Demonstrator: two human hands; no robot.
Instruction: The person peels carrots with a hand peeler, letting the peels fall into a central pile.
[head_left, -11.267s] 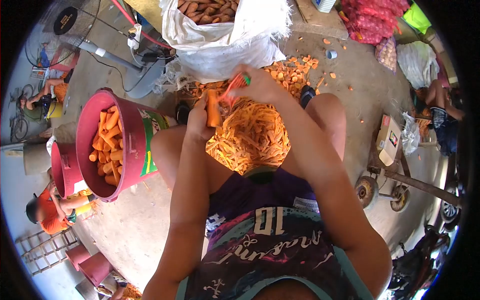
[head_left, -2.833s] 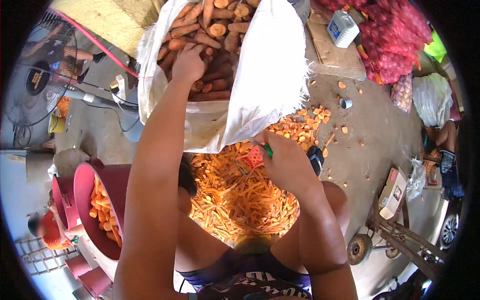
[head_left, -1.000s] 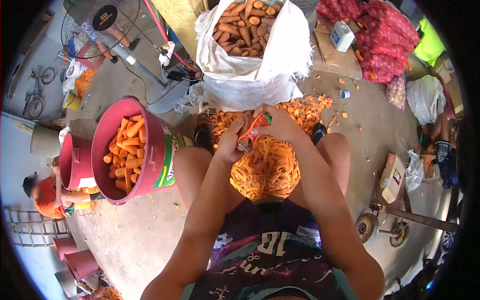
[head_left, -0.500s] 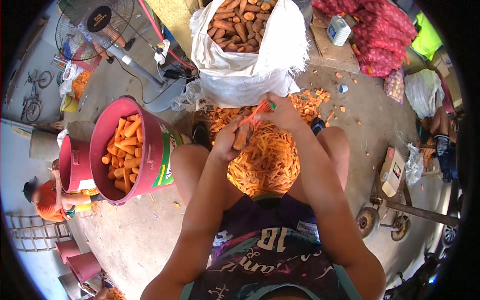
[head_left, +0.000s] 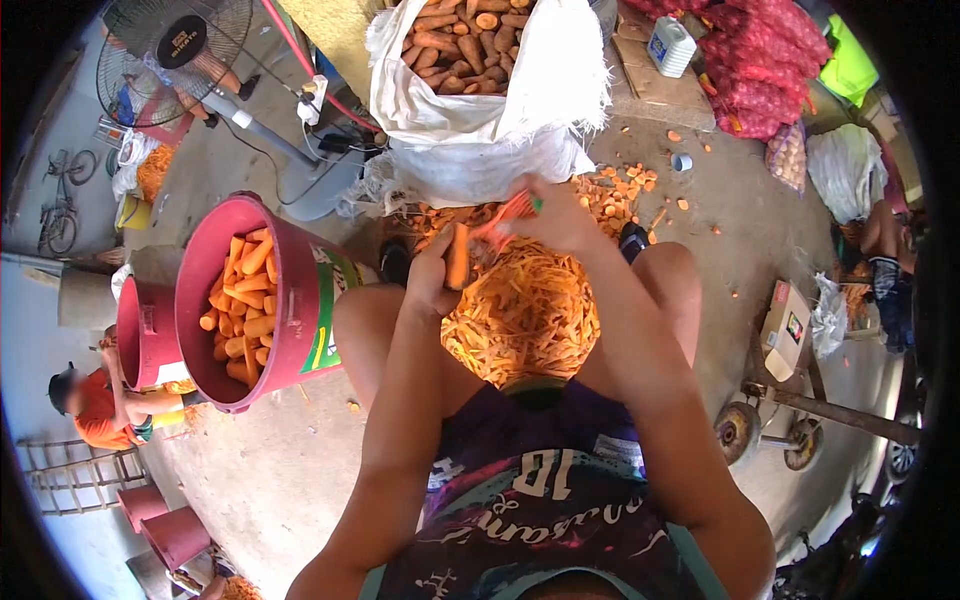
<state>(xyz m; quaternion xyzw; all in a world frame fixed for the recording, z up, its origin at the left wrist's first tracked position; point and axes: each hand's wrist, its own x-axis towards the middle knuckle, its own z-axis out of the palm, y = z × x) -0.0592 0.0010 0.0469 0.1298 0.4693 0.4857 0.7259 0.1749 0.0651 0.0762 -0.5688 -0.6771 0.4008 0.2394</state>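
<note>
My left hand (head_left: 432,277) is closed round a carrot (head_left: 458,258), whose visible side is bright orange. My right hand (head_left: 553,217) grips a peeler (head_left: 515,212) with a red body and a bit of green near the fingers. The peeler is just right of the carrot, and a small gap seems to lie between them. Below both hands, between my knees, is a heap of orange carrot peelings (head_left: 520,320). Beyond the hands stands a white woven sack (head_left: 480,165), its top rolled open on unpeeled carrots (head_left: 465,45).
A red tub (head_left: 187,300) on the left holds peeled carrots (head_left: 240,300). A fan (head_left: 180,45) stands behind it. Red mesh sacks (head_left: 760,60), a white jug (head_left: 671,47) and a wheeled cart (head_left: 790,400) are on the right. A person in orange (head_left: 105,410) sits far left.
The carrot has turned from a darker side to a bright orange side and tilted more upright. My left hand has shifted slightly left, and the peeler has moved apart from the carrot.
</note>
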